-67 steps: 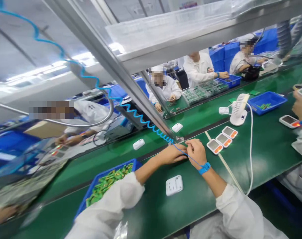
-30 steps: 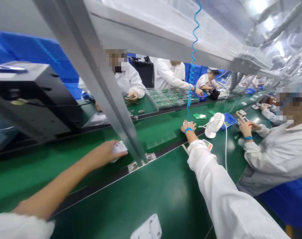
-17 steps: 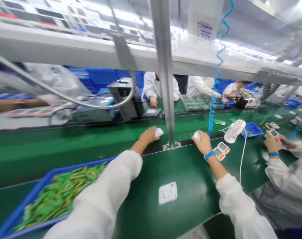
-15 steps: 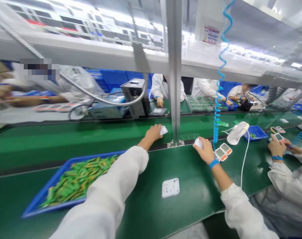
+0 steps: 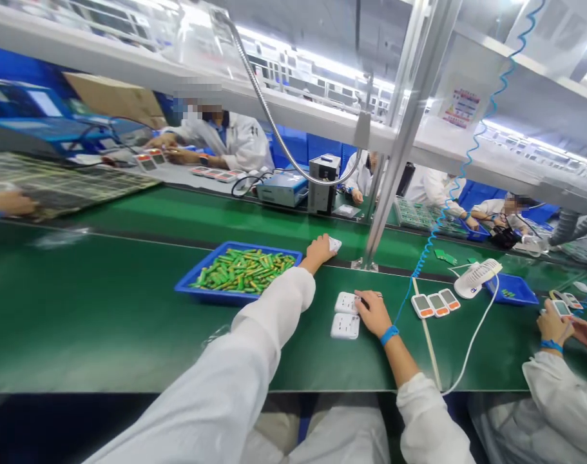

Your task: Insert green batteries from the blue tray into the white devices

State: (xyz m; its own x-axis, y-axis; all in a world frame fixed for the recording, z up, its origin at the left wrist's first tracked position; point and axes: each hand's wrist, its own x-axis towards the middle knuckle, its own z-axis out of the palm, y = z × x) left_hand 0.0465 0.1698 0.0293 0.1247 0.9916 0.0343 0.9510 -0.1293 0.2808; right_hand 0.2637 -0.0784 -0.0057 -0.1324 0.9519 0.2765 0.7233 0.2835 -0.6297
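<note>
My left hand (image 5: 321,250) reaches over the green strip behind the bench, its fingers closed on a small white plastic device (image 5: 335,244). Nearer to me, my right hand (image 5: 374,313) has its fingers on the right edge of another white plastic device (image 5: 346,302), which lies on the green bench. Directly in front of that one lies a similar white device (image 5: 345,327), back side up. A blue band circles my right wrist. Left of my left forearm sits a blue tray (image 5: 189,291) heaped with narrow green and yellow circuit boards (image 5: 242,269).
Three white devices with grey screens and orange buttons (image 5: 437,304) lie right of my right hand. Beyond them are a white fan (image 5: 477,277) with its cable and a blue bin (image 5: 520,290). A metal post (image 5: 394,154) rises behind the bench. A co-worker's hands (image 5: 557,325) work at the right.
The view has swung left. My right hand has brought its white device down beside the one on the bench. My left hand still holds its device over the green strip.
</note>
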